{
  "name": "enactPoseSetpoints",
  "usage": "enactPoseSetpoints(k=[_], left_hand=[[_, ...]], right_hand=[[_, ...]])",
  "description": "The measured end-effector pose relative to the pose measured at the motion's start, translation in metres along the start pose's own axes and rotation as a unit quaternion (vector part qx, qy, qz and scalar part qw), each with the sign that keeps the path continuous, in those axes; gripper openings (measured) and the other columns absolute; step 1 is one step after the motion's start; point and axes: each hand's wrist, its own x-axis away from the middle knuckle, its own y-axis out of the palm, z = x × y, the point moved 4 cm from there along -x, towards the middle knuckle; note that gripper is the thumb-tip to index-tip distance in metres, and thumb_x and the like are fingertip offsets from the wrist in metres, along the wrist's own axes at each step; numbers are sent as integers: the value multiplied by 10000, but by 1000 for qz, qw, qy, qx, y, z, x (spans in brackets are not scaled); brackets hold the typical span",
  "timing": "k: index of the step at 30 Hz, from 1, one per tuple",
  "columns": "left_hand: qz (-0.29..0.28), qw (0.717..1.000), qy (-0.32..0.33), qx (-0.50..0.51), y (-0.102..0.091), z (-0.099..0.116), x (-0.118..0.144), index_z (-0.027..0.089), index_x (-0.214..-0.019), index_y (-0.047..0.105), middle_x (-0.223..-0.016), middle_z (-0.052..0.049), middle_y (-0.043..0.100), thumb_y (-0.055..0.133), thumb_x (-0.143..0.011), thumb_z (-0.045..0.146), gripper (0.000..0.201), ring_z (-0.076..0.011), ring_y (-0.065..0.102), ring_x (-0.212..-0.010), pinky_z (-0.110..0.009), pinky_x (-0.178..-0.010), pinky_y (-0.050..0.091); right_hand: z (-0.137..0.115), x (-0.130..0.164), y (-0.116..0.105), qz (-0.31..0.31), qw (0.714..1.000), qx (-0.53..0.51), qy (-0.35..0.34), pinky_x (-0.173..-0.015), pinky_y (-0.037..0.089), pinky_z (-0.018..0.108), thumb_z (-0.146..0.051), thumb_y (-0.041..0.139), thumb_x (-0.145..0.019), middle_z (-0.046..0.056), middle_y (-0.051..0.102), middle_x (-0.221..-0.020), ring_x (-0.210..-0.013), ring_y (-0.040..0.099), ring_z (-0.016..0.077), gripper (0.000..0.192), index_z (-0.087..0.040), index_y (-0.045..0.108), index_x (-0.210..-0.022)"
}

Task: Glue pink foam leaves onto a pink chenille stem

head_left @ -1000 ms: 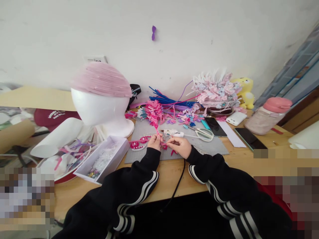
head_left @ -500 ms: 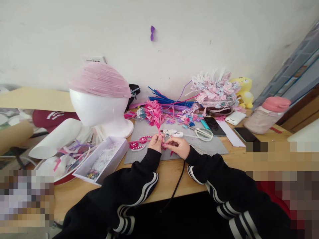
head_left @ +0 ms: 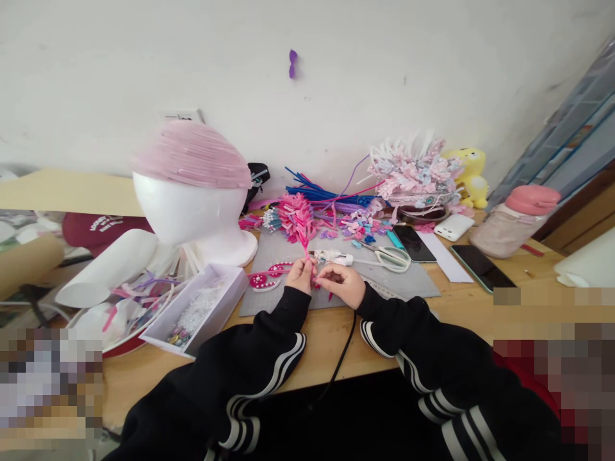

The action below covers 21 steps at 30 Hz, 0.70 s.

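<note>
My left hand (head_left: pixel 300 274) and my right hand (head_left: pixel 342 282) meet over a grey cutting mat (head_left: pixel 413 285), both pinching a small pink pipe-cleaner piece (head_left: pixel 314 282). A thin pink stem rises from my left fingers up to a fluffy pink pipe-cleaner flower cluster (head_left: pixel 296 219). Just beyond my hands lie a white glue gun (head_left: pixel 334 257) and scissors (head_left: pixel 389 257). Two pink beaded oval pieces (head_left: pixel 267 275) rest on the mat left of my left hand. Both sleeves are black with white stripes.
A white foam head with a pink cap (head_left: pixel 192 192) stands left. A white box of beads (head_left: pixel 199 307) sits near the front left. Behind the mat are blue and purple pipe cleaners (head_left: pixel 327 192), a pink-white headdress (head_left: pixel 416 173), two phones, a power bank, a pink-lidded jar (head_left: pixel 516 221).
My hands drew slightly closer together and a little nearer to me on the mat; the pink piece stays between them. The view shifted slightly.
</note>
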Motion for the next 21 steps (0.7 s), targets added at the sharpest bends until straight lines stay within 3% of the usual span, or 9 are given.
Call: enactPoseSetpoints(k=[6, 11, 21], left_hand=[[-5, 1000, 18, 19, -3, -4, -4, 158, -695, 460, -451, 89, 419, 575, -640, 443, 312, -4, 286, -301, -139, -307, 195], [12, 1000, 10, 7, -6, -7, -6, 154, -702, 467, -502, 74, 452, 577, -644, 426, 300, -8, 329, -318, -138, -304, 211], [-56, 997, -62, -4, -1, -14, -4, 139, -629, 483, -416, 83, 368, 584, -640, 407, 286, -3, 253, -280, -146, -304, 184]], right_hand=[[0, -3, -7, 49, 998, -31, 10, -429, 366, 207, -361, 574, -659, -3, 535, -576, -475, 452, 80, 213, -152, 558, -694], [2, -6, -22, 124, 990, -56, 30, -398, 330, 212, -410, 583, -627, -22, 476, -519, -417, 401, 68, 275, -149, 549, -706], [-7, -5, -29, 136, 991, -10, -6, -430, 381, 211, -357, 566, -648, 2, 545, -605, -472, 464, 81, 205, -158, 570, -697]])
